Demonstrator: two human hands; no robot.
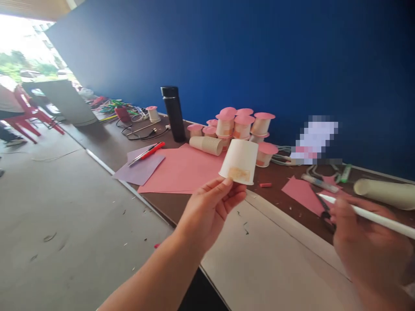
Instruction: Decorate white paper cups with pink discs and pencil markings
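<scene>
Head view: left grip (214, 205) pinches a tapered paper cup (240, 156) (brown-patched), right grip (366, 244) a pointed white pen (372, 216).

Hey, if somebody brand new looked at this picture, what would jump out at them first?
Probably the upside-down white cup in the left hand, near the middle of the view, with a brownish patch low on its side. Next, likely the pink-topped cups grouped behind it on the table, and the tall black bottle to their left, against the big blue wall.
</scene>
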